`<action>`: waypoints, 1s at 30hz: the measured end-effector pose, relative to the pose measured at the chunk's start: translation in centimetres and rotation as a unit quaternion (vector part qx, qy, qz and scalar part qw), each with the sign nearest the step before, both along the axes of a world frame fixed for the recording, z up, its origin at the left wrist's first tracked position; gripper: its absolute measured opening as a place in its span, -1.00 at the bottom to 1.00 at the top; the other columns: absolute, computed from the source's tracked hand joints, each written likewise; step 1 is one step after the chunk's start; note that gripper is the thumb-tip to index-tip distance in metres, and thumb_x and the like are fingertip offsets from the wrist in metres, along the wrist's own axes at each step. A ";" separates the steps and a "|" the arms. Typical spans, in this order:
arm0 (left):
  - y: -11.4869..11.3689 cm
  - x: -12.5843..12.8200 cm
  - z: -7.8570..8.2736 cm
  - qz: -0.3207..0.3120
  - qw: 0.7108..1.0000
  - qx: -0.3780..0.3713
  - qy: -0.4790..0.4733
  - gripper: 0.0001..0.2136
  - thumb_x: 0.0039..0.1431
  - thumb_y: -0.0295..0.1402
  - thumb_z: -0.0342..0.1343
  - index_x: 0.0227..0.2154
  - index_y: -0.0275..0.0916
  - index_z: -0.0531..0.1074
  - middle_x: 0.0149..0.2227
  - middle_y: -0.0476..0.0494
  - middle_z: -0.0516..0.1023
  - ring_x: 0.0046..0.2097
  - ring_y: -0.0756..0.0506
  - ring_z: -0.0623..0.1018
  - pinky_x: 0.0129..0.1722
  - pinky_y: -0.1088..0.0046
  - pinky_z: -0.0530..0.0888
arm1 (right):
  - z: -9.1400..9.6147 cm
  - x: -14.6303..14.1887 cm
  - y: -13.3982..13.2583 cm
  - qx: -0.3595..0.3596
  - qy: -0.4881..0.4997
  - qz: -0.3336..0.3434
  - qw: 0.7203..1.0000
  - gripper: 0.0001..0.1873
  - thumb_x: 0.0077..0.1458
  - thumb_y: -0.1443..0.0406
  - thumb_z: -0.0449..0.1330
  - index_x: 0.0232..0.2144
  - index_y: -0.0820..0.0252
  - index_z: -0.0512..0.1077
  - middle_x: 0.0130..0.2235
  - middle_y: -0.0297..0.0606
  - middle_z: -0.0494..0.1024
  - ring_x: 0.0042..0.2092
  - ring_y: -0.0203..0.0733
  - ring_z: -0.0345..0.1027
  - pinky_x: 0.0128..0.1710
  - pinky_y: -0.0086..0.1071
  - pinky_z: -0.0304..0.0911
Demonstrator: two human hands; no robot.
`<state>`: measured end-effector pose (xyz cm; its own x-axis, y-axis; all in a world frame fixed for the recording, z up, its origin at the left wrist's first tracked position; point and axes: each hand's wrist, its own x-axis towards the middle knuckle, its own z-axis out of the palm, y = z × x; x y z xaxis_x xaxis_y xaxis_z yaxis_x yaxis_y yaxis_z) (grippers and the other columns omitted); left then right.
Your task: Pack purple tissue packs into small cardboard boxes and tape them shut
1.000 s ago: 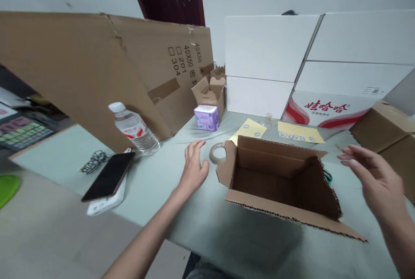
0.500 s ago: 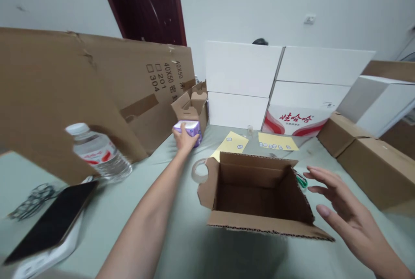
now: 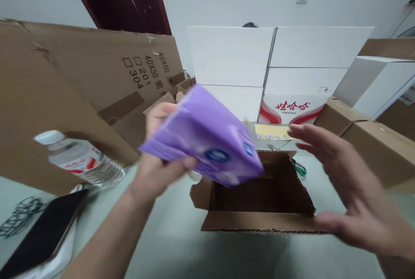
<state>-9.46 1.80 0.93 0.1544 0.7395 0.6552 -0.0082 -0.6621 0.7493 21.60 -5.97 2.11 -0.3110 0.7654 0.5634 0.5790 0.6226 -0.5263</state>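
My left hand (image 3: 154,158) is shut on a purple plastic-wrapped pack (image 3: 202,138), holding it tilted in the air above the near left of an open cardboard box (image 3: 259,199). The pack hides part of the box's far side. My right hand (image 3: 352,179) is raised with its fingers spread, holding nothing, over the box's right edge and a little apart from the pack. Beneath the pack, a roll of clear tape (image 3: 195,176) is mostly hidden.
A water bottle (image 3: 79,158) and a dark phone (image 3: 42,236) lie left, below a leaning cardboard sheet (image 3: 81,80). Stacked white boxes (image 3: 269,63) stand behind, brown cartons (image 3: 369,141) right, with a yellow label sheet (image 3: 272,132) and a green-handled tool (image 3: 300,169) near the box.
My left hand has lifted the purple pack off the table and brought it toward me, above the box. My right hand has risen beside the box, and the view has shifted slightly.
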 end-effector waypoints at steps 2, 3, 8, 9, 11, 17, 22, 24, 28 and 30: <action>-2.3 3.0 0.7 -0.037 0.999 0.014 0.028 -0.29 -0.06 -0.19 0.41 0.12 0.02 0.17 0.04 -0.07 0.39 -0.08 -0.14 0.54 -0.29 0.39 0.59 | 1.0 -1.8 0.9 -0.019 -0.045 0.044 0.998 0.09 0.01 -0.11 0.30 0.41 -0.06 -0.16 0.38 -0.16 0.09 0.32 0.24 0.10 0.20 -0.02 0.29; -3.1 4.1 0.9 -0.042 0.998 0.017 0.044 -0.28 -0.04 -0.19 0.40 0.14 0.05 0.14 0.04 -0.07 0.40 -0.07 -0.14 0.54 -0.25 0.37 0.60 | 1.3 -2.3 1.3 -0.028 -0.055 0.061 0.996 0.14 -0.02 -0.06 0.34 0.41 -0.06 -0.20 0.39 -0.14 0.06 0.32 0.25 0.11 0.17 -0.02 0.32; -4.9 3.7 -0.4 -0.053 0.993 -0.044 0.091 -0.37 0.17 0.10 0.11 0.25 0.04 0.20 0.29 -0.13 0.21 0.30 -0.34 0.29 0.21 0.05 0.40 | 0.5 -1.9 2.1 -0.024 -0.093 0.065 0.993 0.10 -0.06 0.17 0.37 0.39 -0.12 -0.14 0.32 -0.09 0.15 0.24 0.24 0.25 0.04 -0.07 0.44; -5.1 3.0 -1.2 -0.024 0.996 -0.047 0.066 -0.43 0.21 0.08 0.07 0.23 0.03 0.25 0.34 -0.10 0.14 0.37 -0.34 0.17 0.29 0.04 0.29 | 0.0 -1.5 2.1 -0.016 -0.113 0.060 0.992 0.08 -0.05 0.16 0.37 0.39 -0.11 -0.12 0.32 -0.07 0.15 0.24 0.24 0.24 0.06 -0.05 0.43; -5.5 1.7 -3.3 0.063 0.998 -0.020 -0.017 -0.60 0.25 -0.14 0.10 0.14 0.04 0.36 0.35 -0.02 0.11 0.40 -0.27 0.09 0.35 0.10 0.19 | -1.0 -0.6 1.7 -0.003 -0.167 0.054 0.984 0.04 -0.01 0.08 0.36 0.39 -0.11 -0.08 0.33 -0.02 0.12 0.27 0.28 0.19 0.09 0.02 0.39; -8.3 1.2 -11.4 0.128 0.991 -0.009 -0.042 -0.50 0.18 -0.57 0.05 0.13 0.02 0.32 0.24 -0.05 0.22 0.31 -0.04 0.27 0.27 0.47 0.31 | -2.3 3.4 1.3 -0.038 -0.120 -0.027 0.992 -0.44 0.26 0.04 0.10 0.28 -0.24 0.17 0.35 -0.22 0.17 0.33 0.16 0.10 0.22 0.10 0.21; -9.7 3.0 -13.4 0.111 0.994 0.001 -0.002 -0.46 0.30 -0.41 0.03 0.30 -0.08 0.06 0.32 -0.22 0.13 0.31 -0.07 0.30 0.27 0.45 0.29 | -6.9 6.7 4.0 -0.211 0.129 -0.076 0.966 -0.30 0.18 -0.02 0.17 0.30 -0.15 0.10 0.27 -0.12 0.33 0.28 0.09 0.22 0.22 0.07 0.22; -9.4 3.5 -12.9 0.112 0.993 0.024 0.034 -0.42 0.30 -0.24 0.05 0.31 -0.15 0.02 0.23 -0.31 0.25 0.19 -0.15 0.45 0.29 0.24 0.29 | -9.5 6.8 5.1 -0.288 0.162 -0.051 0.942 -0.09 0.07 -0.09 0.25 0.36 -0.08 -0.02 0.32 -0.01 0.23 0.31 0.14 0.17 0.22 0.09 0.20; -8.5 4.1 -12.2 0.118 0.979 0.081 0.148 -0.32 0.22 -0.02 0.12 0.28 -0.25 0.09 -0.05 -0.25 0.52 -0.01 -0.20 0.58 0.39 -0.05 -0.05 | -11.9 5.0 5.7 -0.284 0.180 0.009 0.942 -0.04 0.07 -0.01 0.29 0.38 -0.12 -0.09 0.38 -0.09 0.12 0.38 0.06 -0.01 0.33 0.04 -0.02; -8.2 4.4 -12.1 0.140 0.975 0.074 0.157 -0.43 0.26 -0.06 0.10 0.22 -0.22 0.16 -0.17 -0.15 0.56 -0.10 -0.16 0.61 0.39 -0.04 -0.04 | -11.7 4.2 5.4 -0.262 0.190 0.039 0.945 -0.24 0.16 0.06 0.24 0.32 -0.16 0.03 0.33 -0.13 0.23 0.34 0.00 0.11 0.30 -0.03 0.05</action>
<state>-5.08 -6.41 -11.13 0.1711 0.6826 0.7105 0.4026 -0.7066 0.5819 25.77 -0.52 -9.63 -0.2287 0.9535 0.1963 0.2491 0.2523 -0.9350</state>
